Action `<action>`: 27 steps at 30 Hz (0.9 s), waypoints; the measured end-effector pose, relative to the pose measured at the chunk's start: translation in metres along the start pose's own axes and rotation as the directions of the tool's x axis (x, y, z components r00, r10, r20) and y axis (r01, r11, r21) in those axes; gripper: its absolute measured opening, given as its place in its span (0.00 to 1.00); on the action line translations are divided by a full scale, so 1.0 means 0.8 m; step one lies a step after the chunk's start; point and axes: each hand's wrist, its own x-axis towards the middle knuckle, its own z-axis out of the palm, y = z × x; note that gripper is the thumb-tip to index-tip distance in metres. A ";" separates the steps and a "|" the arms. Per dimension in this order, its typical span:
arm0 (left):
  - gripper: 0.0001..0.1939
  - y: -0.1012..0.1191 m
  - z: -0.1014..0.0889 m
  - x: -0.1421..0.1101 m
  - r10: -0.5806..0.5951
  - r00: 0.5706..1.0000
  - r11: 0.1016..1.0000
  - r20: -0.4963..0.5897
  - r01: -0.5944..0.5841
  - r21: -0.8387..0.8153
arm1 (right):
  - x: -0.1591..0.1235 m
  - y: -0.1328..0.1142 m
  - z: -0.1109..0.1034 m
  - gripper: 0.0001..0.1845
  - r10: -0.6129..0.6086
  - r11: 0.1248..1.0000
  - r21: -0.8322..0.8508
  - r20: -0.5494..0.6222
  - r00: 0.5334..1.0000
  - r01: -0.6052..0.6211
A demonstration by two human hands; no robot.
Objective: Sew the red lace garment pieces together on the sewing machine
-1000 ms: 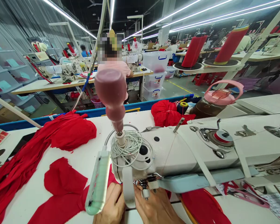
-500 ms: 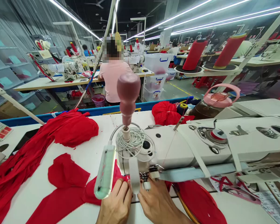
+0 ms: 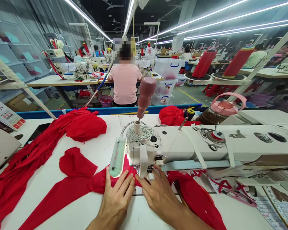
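Note:
A length of red fabric point(image 3: 99, 180) lies on the white table and runs under the head of a sewing machine point(image 3: 177, 143). My left hand point(image 3: 118, 195) rests flat on this fabric, fingers apart, just left of the needle area. My right hand point(image 3: 158, 195) is close to the needle area from the right, fingers stretched forward and apart on the cloth; some fingertips are hidden behind the machine head. A pale green lamp point(image 3: 117, 157) hangs over the fabric near my left fingers. A pink-handled screwdriver point(image 3: 146, 95) stands upright in the coiled cord on the machine head.
A long heap of red fabric point(image 3: 50, 143) covers the table's left side. More red cloth point(image 3: 199, 201) lies right of my right hand. Behind the machine stands a pink-lidded jug point(image 3: 222, 108), with red thread cones point(image 3: 204, 64) above. A person point(image 3: 125, 83) sits ahead, facing away.
My left hand has flattened, with its fingers spread wider on the fabric. My right fingers reach farther forward beside the machine head. The camera view has shifted.

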 end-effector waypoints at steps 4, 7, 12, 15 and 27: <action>0.21 -0.008 -0.004 0.004 0.020 0.998 1.000 0.065 -0.020 0.000 | 0.003 0.001 -0.002 0.19 -0.004 0.999 -0.038 0.056 0.998 0.006; 0.21 -0.014 -0.007 0.008 0.011 0.996 0.999 0.084 -0.008 -0.035 | 0.007 0.002 -0.004 0.19 0.000 0.998 -0.066 0.115 0.993 0.008; 0.26 -0.022 0.002 0.002 0.004 0.991 0.999 0.136 0.003 -0.048 | 0.009 0.003 0.012 0.25 0.031 0.995 -0.097 0.182 0.983 -0.013; 0.28 -0.031 0.006 -0.002 0.028 0.980 0.998 0.198 -0.016 -0.059 | 0.006 0.003 0.027 0.27 0.037 0.995 -0.094 0.186 0.982 -0.020; 0.28 -0.070 -0.008 0.016 0.099 0.940 0.987 0.327 -0.050 -0.153 | 0.012 0.001 0.022 0.27 0.018 0.997 -0.076 0.100 0.995 -0.011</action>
